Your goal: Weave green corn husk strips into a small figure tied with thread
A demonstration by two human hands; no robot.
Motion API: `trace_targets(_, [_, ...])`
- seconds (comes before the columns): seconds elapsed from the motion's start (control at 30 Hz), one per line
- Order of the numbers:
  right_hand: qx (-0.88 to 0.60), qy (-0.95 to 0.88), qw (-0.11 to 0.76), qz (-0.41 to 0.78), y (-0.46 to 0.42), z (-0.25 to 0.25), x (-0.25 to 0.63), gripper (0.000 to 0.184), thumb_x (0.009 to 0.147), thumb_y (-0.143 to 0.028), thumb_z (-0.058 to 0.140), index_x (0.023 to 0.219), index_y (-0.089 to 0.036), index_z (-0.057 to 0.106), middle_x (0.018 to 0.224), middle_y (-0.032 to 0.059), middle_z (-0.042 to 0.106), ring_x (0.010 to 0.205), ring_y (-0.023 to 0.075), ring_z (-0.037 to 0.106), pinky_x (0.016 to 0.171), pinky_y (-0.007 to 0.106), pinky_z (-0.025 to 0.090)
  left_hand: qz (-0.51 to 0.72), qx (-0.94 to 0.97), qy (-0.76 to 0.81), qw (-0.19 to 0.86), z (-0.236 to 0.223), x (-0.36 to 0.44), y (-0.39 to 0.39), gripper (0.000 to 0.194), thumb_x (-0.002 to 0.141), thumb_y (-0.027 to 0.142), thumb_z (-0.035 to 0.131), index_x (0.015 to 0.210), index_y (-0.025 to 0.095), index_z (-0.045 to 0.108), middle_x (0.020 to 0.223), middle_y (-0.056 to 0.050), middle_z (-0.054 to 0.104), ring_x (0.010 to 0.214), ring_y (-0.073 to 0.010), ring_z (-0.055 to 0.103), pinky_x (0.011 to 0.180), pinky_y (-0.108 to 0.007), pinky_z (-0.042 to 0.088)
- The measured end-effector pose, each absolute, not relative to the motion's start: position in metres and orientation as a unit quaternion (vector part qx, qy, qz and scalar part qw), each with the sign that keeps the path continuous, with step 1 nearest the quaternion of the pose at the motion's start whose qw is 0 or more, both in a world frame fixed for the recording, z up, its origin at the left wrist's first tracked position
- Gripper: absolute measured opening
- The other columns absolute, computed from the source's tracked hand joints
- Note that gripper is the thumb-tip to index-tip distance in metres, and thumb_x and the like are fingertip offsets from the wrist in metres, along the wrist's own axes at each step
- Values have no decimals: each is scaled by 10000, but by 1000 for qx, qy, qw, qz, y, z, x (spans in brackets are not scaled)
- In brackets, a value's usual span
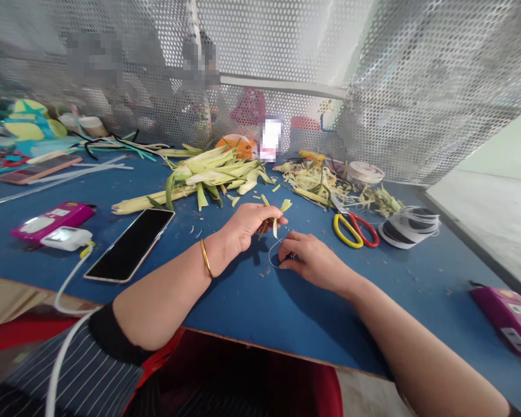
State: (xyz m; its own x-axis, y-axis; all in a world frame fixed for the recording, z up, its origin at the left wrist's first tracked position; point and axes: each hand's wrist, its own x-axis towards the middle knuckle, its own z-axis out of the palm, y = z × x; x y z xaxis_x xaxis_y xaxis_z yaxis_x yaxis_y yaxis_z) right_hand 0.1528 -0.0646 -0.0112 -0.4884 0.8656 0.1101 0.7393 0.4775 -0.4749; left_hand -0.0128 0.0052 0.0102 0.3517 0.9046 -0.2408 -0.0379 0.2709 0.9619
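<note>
My left hand (254,223), with a gold bangle at the wrist, pinches a small bunch of pale green leaf strips (275,225) above the blue table. From the bunch a thin white thread (270,255) curves down to my right hand (306,258). The right fingertips are closed on this thread, close to the tabletop. To the right lie scissors (355,229) with one yellow and one red handle. Beyond the left hand is a pile of long pale green leaves and stalks (217,171). Shredded leaf pieces (316,179) are heaped at the back right.
A black-screened phone (130,246) and a purple device (54,223) with a white cable lie left. A spool of white line (410,226) stands right of the scissors, and another purple device (507,318) is at the right edge. A perforated metal screen (286,58) closes the back.
</note>
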Motion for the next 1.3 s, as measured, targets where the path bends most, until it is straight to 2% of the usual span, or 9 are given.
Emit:
trace_targets(0.13, [-465, -853, 174, 163, -64, -15, 150, 147, 876, -111, 517, 765, -194, 567, 837, 31, 599, 795, 162, 545, 737, 301, 371, 353, 478, 440, 673, 8, -12, 5, 85, 639, 220, 693, 601, 147, 673, 711, -65, 706, 617, -112, 563, 605, -246, 420])
trace_targets(0.4, [-524, -581, 461, 419, -57, -8, 162, 183, 862, -363, 550, 767, -217, 495, 652, -24, 615, 670, 152, 611, 721, 314, 463, 323, 479, 413, 704, 6, -13, 5, 107, 659, 257, 692, 634, 154, 710, 819, -87, 734, 619, -109, 538, 572, -249, 398])
trace_targets(0.47, [-529, -609, 428, 408, -59, -7, 162, 185, 840, -373, 589, 772, -209, 539, 638, -29, 595, 633, 145, 588, 682, 304, 453, 326, 469, 410, 711, 6, -13, 5, 110, 651, 257, 706, 665, 150, 725, 847, -90, 736, 635, -111, 547, 575, -246, 405])
trace_targets(0.57, [-509, -750, 280, 317, -64, -8, 155, 102, 793, -287, 671, 783, -202, 616, 759, -4, 613, 674, 138, 559, 662, 285, 413, 344, 454, 417, 709, 7, -12, 5, 118, 645, 251, 713, 692, 147, 738, 809, -77, 725, 630, -107, 551, 569, -239, 405])
trace_targets(0.7, [-480, -835, 173, 208, -68, -12, 144, 126, 832, -132, 599, 721, -191, 587, 789, 4, 573, 713, 134, 517, 680, 277, 368, 334, 452, 430, 706, 8, -12, 5, 94, 650, 229, 694, 650, 141, 726, 786, -77, 714, 578, -90, 520, 545, -239, 388])
trace_targets(0.8, [-474, -827, 210, 219, -66, -15, 144, 142, 858, -133, 541, 728, -191, 545, 785, 11, 575, 722, 142, 515, 684, 281, 372, 332, 453, 430, 707, 7, -12, 4, 94, 651, 234, 698, 648, 142, 719, 835, -84, 722, 589, -94, 533, 545, -243, 388])
trace_targets(1.03, [-511, -602, 450, 418, -55, -14, 159, 184, 858, -349, 559, 751, -213, 496, 653, -19, 622, 651, 155, 614, 686, 307, 462, 316, 450, 425, 719, 3, -11, 5, 132, 669, 246, 701, 712, 123, 726, 860, -90, 725, 642, -100, 564, 582, -234, 409])
trace_targets(1.2, [-512, -584, 465, 424, -55, -12, 159, 263, 821, -422, 615, 721, -212, 493, 579, -54, 550, 473, 99, 504, 507, 251, 399, 318, 447, 418, 724, 4, -11, 4, 112, 693, 231, 692, 728, 128, 721, 872, -82, 728, 665, -101, 584, 591, -224, 430])
trace_targets(1.3, [-534, -600, 452, 389, -56, -11, 159, 265, 840, -435, 596, 738, -215, 488, 563, -64, 524, 413, 78, 420, 432, 234, 320, 280, 448, 410, 744, 5, -10, 3, 90, 716, 206, 676, 706, 122, 707, 724, -57, 700, 572, -83, 551, 519, -204, 407])
